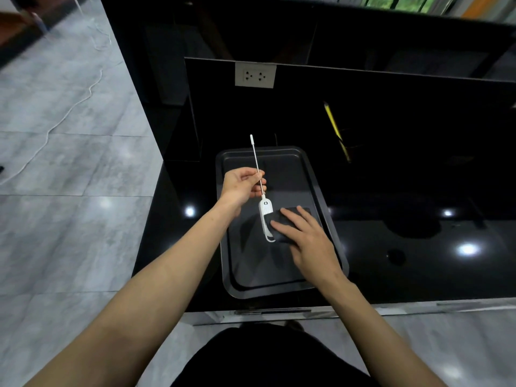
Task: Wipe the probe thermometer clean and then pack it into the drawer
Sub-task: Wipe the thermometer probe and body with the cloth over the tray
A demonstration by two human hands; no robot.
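the slim white plastic probe thermometer [264,210], judged light, rigid and bendable at its thin stem, is pinched there by the left hand [240,185], while a dark folded cloth [282,227] is pressed against its body by the flat-fingered right hand [304,236].

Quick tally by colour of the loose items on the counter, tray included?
White: 1, the probe thermometer, held in the left hand
Dark grey or black: 2, the tray and the cloth under the right hand
Yellow: 1, the pencil
Total: 4
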